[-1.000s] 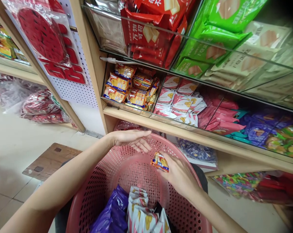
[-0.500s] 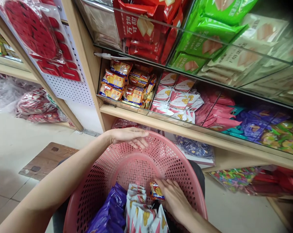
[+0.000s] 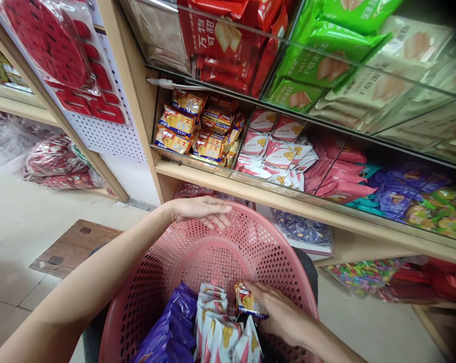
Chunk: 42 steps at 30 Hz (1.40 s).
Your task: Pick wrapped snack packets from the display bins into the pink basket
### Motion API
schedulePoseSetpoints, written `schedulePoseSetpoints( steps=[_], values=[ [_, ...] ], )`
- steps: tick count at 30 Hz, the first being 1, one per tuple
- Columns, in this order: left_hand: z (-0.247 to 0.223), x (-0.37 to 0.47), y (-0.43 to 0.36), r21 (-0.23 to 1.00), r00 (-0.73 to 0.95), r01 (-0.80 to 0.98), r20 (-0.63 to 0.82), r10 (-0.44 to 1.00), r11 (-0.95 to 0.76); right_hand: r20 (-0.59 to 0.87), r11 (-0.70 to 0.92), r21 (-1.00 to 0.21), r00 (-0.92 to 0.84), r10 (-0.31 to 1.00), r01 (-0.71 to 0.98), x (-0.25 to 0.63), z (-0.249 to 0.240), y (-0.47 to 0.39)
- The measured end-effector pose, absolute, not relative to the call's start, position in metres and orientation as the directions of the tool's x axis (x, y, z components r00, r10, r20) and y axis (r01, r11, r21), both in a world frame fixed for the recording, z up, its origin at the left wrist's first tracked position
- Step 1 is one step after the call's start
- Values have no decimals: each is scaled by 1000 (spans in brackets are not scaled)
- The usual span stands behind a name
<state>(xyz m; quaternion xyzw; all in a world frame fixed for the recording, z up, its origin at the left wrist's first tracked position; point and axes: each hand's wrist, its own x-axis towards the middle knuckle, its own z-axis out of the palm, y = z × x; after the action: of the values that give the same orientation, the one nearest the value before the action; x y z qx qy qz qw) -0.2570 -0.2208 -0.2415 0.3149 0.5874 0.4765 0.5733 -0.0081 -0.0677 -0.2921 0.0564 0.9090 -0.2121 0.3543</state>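
A pink perforated plastic basket [image 3: 276, 242] takes up the lower middle of the view. My left hand [image 3: 203, 212] lies over its far rim, fingers stretched out and nothing in them. Down inside the basket, my right hand [image 3: 275, 307] grips a yellow and blue snack packet [image 3: 249, 301]. Left of that packet stand several white and pink snack packets [image 3: 220, 322] in a row. Purple snack packets [image 3: 171, 327] line the basket's left side. Part of my right hand's grip is hidden behind the hand itself.
Beyond the basket, a glass-fronted shelf [image 3: 220, 176] holds yellow snack packets [image 3: 177, 121], white and pink packets [image 3: 280, 151] and pink packets [image 3: 341, 176]. Red packets [image 3: 228, 40] and green packets [image 3: 326, 60] fill the shelf above. A brown wooden board [image 3: 74, 247] lies on the floor at left.
My right hand has shifted slightly right and turned, and more of the yellow and blue packet shows in its fingers. My left hand stays on the rim.
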Motion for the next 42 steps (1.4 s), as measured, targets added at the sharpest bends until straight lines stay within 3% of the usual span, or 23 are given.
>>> schedulePoseSetpoints(
  steps=[9, 15, 24, 34, 42],
  values=[
    [-242, -257, -220, 918, -146, -164, -384, 912, 361, -741, 833, -474, -641, -202, 285, -7, -273, -61],
    [-242, -257, -220, 919, -150, -167, -381, 912, 357, -736, 805, -495, -650, -188, 327, -4, -269, -51],
    [-242, -257, -219, 920, -153, -153, -383, 911, 361, -490, 674, -673, -866, -99, 304, -2, -244, -62],
    [-243, -258, -220, 921, -165, -126, -386, 908, 368, -615, 528, -732, -751, -241, 430, 6, -247, -64],
    [-242, -257, -219, 918, -169, -130, -392, 904, 374, -608, 494, -738, -770, -191, 460, 5, -247, -77]
  ],
)
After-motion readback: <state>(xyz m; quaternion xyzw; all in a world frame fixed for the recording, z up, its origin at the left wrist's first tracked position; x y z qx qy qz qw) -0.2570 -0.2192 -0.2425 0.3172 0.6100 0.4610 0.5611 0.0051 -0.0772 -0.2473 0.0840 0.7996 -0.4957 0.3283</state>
